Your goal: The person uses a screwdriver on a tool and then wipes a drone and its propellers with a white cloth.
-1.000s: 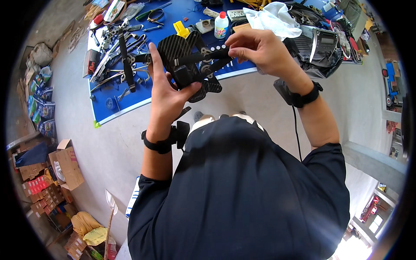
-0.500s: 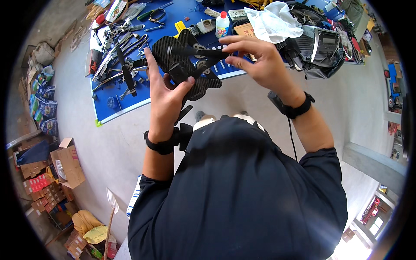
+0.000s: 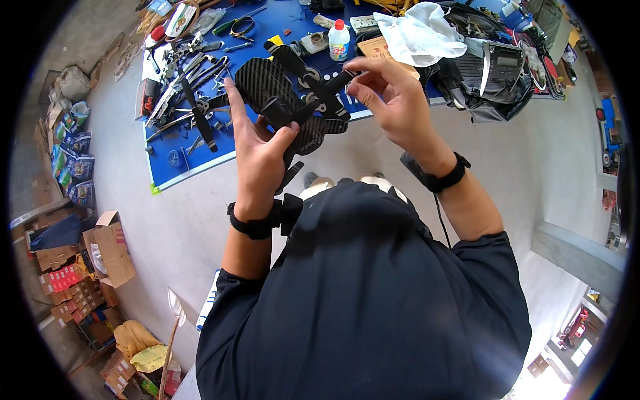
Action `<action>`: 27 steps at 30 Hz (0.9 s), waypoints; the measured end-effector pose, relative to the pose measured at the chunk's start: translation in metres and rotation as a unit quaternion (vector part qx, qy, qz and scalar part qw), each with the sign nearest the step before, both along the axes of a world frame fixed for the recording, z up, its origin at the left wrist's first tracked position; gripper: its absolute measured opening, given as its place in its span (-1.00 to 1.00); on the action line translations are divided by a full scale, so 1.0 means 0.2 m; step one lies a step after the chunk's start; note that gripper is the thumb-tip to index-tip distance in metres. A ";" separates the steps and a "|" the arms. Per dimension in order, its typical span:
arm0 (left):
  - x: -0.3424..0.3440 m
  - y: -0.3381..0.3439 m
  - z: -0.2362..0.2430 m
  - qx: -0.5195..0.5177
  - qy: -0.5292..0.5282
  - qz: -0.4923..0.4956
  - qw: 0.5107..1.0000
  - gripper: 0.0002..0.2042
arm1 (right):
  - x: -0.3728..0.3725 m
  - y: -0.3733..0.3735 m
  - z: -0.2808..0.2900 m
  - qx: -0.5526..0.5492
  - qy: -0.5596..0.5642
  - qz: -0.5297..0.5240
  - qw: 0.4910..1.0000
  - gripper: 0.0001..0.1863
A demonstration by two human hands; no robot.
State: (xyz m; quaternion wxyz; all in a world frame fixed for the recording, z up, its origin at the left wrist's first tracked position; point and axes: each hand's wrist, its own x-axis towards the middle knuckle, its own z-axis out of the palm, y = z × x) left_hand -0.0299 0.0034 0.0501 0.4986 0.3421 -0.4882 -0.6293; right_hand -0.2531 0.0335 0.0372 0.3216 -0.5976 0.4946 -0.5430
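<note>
My left hand [image 3: 261, 157] is closed on the side of a black carbon-fibre drone [image 3: 267, 83], thumb on its near side and index finger stretched along the frame. The drone is held up over the near edge of the table. On its right side, dark propeller blades [image 3: 325, 90] cross each other. At the tip of one blade, my right hand [image 3: 397, 100] has thumb and index finger bent together, seemingly pinching it. Another propeller [image 3: 198, 117] sticks out on the left, and a further blade [image 3: 289, 177] points down beside my left wrist. Black straps circle both wrists.
The blue table [image 3: 200, 157] carries many tools [image 3: 193, 73], a white bottle with a red cap [image 3: 339, 41], a white cloth [image 3: 420, 33] and a black bag [image 3: 490, 87]. Cardboard boxes [image 3: 110, 253] stand on the floor at left. A cable [image 3: 441, 217] hangs from my right wrist.
The propeller blades on the drone's right side have turned and now form a clearer cross. My right hand has shifted slightly down; my left hand keeps its hold.
</note>
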 end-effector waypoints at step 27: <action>-0.12 0.07 0.03 -0.020 -0.022 0.035 0.999 0.08 | -0.17 0.00 0.01 0.032 -0.071 0.019 0.997 -0.60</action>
